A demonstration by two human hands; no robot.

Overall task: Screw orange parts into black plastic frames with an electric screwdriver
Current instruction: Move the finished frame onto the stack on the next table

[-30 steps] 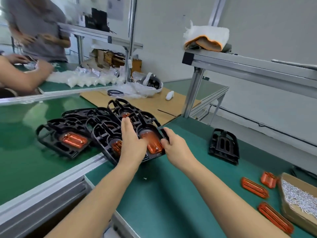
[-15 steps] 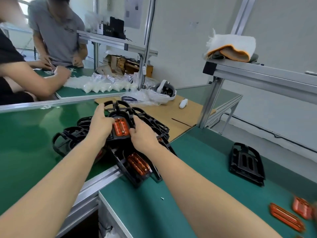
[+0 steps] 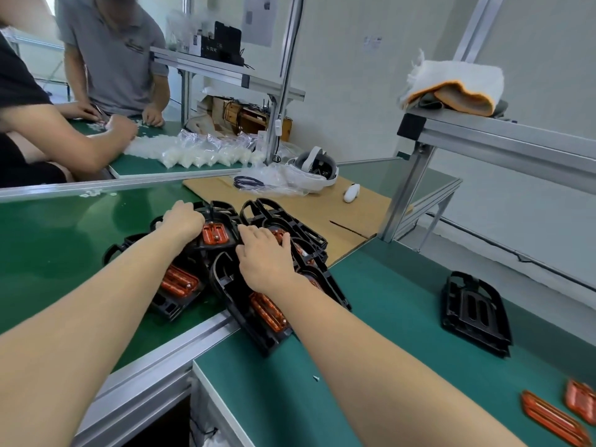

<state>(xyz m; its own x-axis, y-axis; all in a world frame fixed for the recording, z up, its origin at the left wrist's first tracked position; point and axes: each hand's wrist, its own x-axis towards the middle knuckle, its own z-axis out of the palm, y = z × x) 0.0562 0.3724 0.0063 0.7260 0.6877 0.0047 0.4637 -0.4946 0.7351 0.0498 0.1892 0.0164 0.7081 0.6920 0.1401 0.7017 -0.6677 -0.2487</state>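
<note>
Orange parts [image 3: 553, 421] loose at the near right edge of the green bench [image 3: 371, 398], thin, ribbed, glossy, probably light and a little slippery; best pinched by the long edges. Farther right, an unfilled black frame [image 3: 475, 312] lying alone, well apart from the rest. Nearer the middle, a heap of frames [image 3: 245, 295] already carrying orange inserts, straddling the aluminium rail [image 3: 154, 359] between two benches, overlapped and tilted. Hard moulded plastic by the look of it, stiff, open-ribbed, likely light, prone to snag rib on rib; outer loops and side walls offer the surest hold. Right hand [image 3: 263, 264] laid palm-down on the heap, fingers loosely spread, pressing rather than clamped. Left hand [image 3: 182, 219] curled over the far frame's rim beside an orange insert [image 3: 214, 233]; grip underneath hidden, so cannot tell whether closed. No screwdriver visible.
</note>
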